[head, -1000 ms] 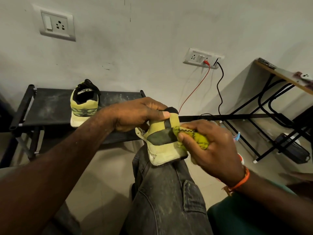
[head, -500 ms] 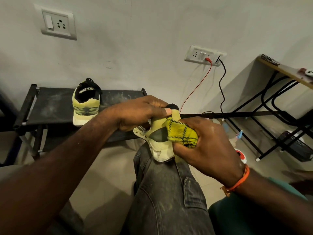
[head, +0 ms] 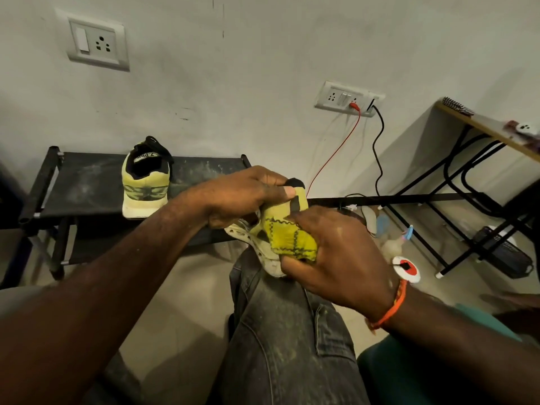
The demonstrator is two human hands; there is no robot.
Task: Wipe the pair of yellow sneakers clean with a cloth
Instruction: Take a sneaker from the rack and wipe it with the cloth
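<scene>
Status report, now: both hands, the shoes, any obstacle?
Left hand grips sneaker on knee. Right hand presses yellow cloth on its side. Second sneaker waits on black rack. No obstacle seen.

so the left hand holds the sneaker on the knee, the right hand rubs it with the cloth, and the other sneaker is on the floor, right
Not quite. The head view shows the other sneaker standing on the black rack by the wall. The rest holds: left hand holds the sneaker, right hand rubs with the cloth.

Left hand (head: 245, 197) grips sneaker (head: 271, 223) heel from above; right hand (head: 339, 258) presses cloth (head: 292, 239) against sneaker's side, fingers curled.
</scene>
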